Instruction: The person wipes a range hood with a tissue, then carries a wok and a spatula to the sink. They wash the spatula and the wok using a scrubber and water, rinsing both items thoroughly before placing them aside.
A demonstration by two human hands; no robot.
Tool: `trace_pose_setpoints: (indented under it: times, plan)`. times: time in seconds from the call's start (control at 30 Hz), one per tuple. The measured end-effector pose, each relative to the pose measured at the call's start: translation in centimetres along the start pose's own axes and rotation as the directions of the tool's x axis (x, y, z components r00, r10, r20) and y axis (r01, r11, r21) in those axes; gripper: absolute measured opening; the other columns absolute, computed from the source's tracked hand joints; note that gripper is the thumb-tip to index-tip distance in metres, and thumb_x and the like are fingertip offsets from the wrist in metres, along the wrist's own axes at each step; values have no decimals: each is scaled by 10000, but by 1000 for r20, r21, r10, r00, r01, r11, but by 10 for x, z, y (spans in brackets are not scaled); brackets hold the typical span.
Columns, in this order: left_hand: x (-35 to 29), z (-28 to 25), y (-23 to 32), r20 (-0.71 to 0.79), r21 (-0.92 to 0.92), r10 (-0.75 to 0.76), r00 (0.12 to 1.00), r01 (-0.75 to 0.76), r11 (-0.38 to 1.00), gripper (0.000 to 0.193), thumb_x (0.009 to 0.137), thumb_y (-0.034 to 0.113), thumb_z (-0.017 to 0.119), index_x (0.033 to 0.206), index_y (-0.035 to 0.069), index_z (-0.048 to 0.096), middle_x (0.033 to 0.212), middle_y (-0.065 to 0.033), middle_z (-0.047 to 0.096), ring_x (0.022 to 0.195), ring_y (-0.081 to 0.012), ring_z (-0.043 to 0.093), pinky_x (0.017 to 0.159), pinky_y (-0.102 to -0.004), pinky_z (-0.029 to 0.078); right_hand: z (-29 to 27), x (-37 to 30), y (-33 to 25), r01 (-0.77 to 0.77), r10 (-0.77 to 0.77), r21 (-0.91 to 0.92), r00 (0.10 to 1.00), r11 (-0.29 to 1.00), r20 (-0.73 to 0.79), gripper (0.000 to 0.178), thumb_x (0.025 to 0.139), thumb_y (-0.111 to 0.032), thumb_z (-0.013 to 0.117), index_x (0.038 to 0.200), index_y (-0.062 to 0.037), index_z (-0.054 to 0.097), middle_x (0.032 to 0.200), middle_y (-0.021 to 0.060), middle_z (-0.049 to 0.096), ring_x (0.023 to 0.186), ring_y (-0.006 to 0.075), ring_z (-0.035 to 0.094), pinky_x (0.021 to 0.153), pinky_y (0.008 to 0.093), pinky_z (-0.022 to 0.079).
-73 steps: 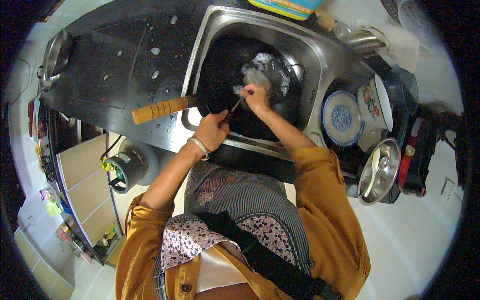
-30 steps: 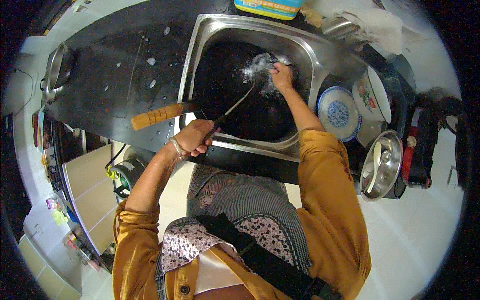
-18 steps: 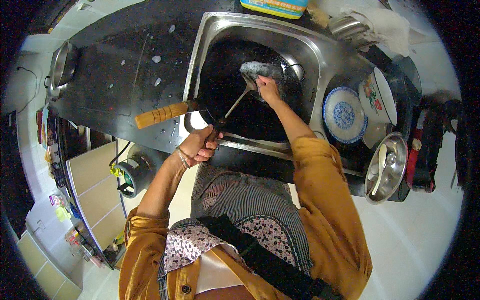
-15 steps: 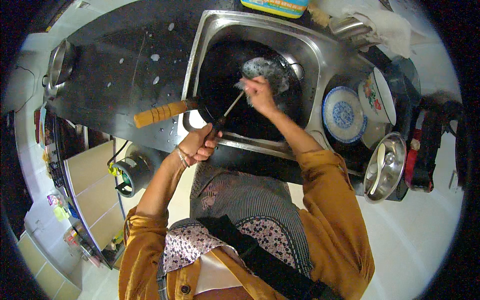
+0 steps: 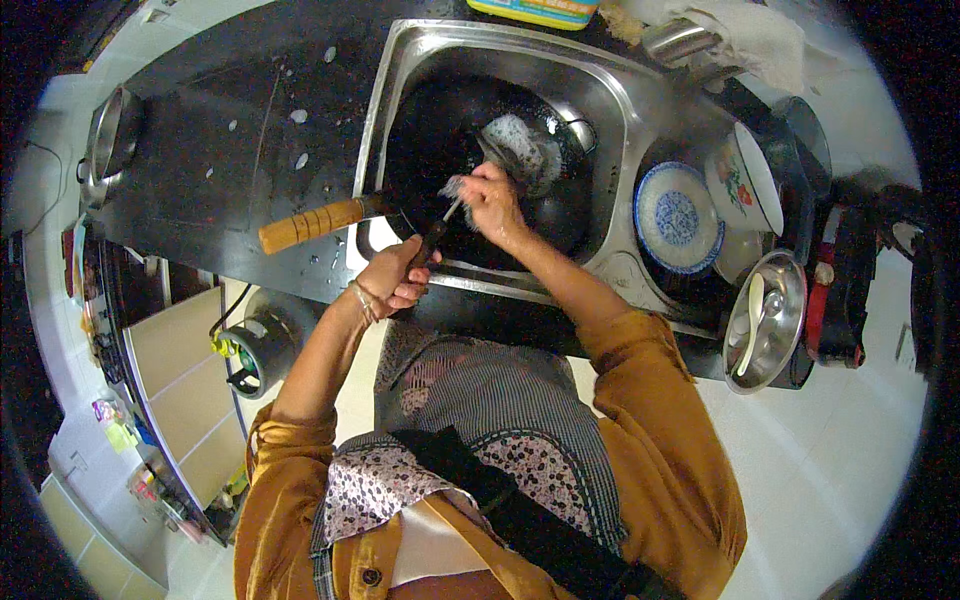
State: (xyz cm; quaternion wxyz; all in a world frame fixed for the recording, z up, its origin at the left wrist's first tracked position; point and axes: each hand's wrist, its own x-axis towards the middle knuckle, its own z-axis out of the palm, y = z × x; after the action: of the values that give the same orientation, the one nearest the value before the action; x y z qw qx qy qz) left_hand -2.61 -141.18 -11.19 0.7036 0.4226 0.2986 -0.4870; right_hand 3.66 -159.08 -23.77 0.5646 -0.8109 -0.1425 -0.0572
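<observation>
A black wok [image 5: 432, 122] with a wooden handle [image 5: 310, 226] sits in the steel sink [image 5: 610, 100], and the handle juts out over the left rim. My left hand [image 5: 392, 275] is closed around the dark grip of a long-handled cooking utensil [image 5: 430, 243] at the sink's near edge. Its thin metal shaft slants up and right over the wok. My right hand [image 5: 490, 208] is closed round the shaft with a pale, stringy scrubber [image 5: 453, 188]. White suds [image 5: 512, 138] lie just beyond that hand; the utensil's far end is hard to make out among them.
Right of the sink stand a blue-patterned plate [image 5: 668, 216], a flowered white bowl [image 5: 742, 180] and a steel bowl [image 5: 783, 345] holding spoons. A yellow-and-blue container [image 5: 540, 10] stands behind the sink. Another metal pan [image 5: 108, 140] is at the counter's far left.
My right hand has slid down the shaft, nearer to my left hand, with the scrubber. My left hand keeps its hold on the grip. The whole view has shifted slightly.
</observation>
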Motion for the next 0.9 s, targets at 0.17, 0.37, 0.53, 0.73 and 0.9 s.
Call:
trace_pose_setpoints:
  times: [0.17,0.37,0.53,0.73,0.9]
  plan:
    - [-12,-9,-1,60,30,12,998,-14,999,372,932,378,287,942,65,486,571,55,323,369,-27,195,287,-162,140,-39,57,52,-72,65,-383,997,921,-31,115,737,-127,589,727,-15,607,804,141,554,769,294,544,657,370,423]
    - [-8,-4,-2,-53,159,26,998,-17,987,417,924,411,289,909,43,485,593,28,374,403,-52,248,309,-202,200,-12,49,96,-321,320,54,947,946,21,201,792,-199,598,926,-59,649,921,124,598,893,236,553,819,318,415]
    - [-5,9,-9,-123,386,110,986,-55,921,403,895,439,380,828,51,468,575,20,354,391,-54,285,304,-199,203,-7,34,134,-228,211,-280,973,933,-88,196,793,-136,586,939,-13,632,926,125,598,819,245,565,736,314,442]
    - [-11,11,-4,-142,274,21,990,18,961,364,897,416,395,783,73,439,547,23,336,381,-54,264,299,-197,185,-6,12,27,31,-33,-254,999,967,-6,201,751,-96,610,945,-109,662,858,77,520,842,249,461,767,326,380]
    - [-7,8,-6,-143,310,33,989,13,951,355,899,416,383,778,85,427,557,25,342,379,-53,259,300,-197,188,-18,25,59,75,-89,-317,996,946,-32,184,745,-108,616,920,-71,661,868,98,518,846,261,476,754,343,396]
